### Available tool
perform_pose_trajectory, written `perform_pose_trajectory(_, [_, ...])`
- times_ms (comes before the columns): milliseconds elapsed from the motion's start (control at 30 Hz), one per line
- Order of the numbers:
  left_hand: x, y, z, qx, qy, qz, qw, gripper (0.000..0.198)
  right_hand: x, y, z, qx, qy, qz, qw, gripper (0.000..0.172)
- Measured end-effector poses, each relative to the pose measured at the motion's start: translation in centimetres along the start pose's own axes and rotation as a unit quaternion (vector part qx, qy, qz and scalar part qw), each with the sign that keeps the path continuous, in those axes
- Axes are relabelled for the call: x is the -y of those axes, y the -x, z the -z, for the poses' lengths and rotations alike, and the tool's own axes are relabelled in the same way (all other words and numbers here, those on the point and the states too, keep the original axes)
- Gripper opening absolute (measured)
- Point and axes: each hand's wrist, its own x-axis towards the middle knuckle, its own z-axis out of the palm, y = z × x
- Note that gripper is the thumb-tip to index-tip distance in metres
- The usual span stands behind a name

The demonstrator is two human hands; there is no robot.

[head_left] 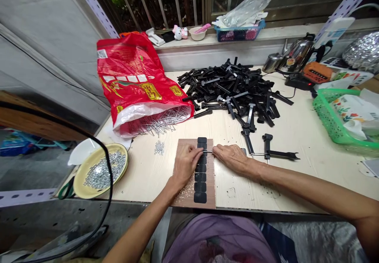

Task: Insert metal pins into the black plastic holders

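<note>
My left hand (pixel 186 164) rests on a brown board (pixel 210 192) at the table's near edge, fingers curled against a column of black pads (pixel 200 178) that runs down the board. My right hand (pixel 230 156) is closed in a pinch on a thin metal pin (pixel 207 152) that points left toward my left fingers across the black column. Just right of my right hand lie two black plastic parts (pixel 268 146) with metal pins. A large heap of the same black parts (pixel 233 91) fills the table's middle back.
A red bag (pixel 133 81) spills metal pins (pixel 162 123) at the left. A yellow plate (pixel 79 186) of small silver pieces sits at the front left corner. A green basket (pixel 328 117), kettles (pixel 296 54) and clutter stand at right.
</note>
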Motion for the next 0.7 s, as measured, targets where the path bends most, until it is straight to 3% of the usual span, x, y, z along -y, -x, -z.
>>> perform_pose_trajectory(100, [-1.0,-0.4,-0.8,0.051,-0.055,-0.065,0.995,0.025,0.7,0.1,0.2,0.025,-0.011,-0.037,0.999,0.029])
perform_pose_trajectory(300, [-0.7,-1.6,-1.1,0.100,-0.091,-0.103,0.985,0.026,1.3,0.7,1.4,0.029,-0.011,-0.127,0.991,0.032])
perform_pose_trajectory(700, [-0.4,-1.1,-1.3,0.127,-0.134,-0.139,0.973,0.021,2.1,1.2,0.9,0.044,0.041,-0.099,0.993,0.024])
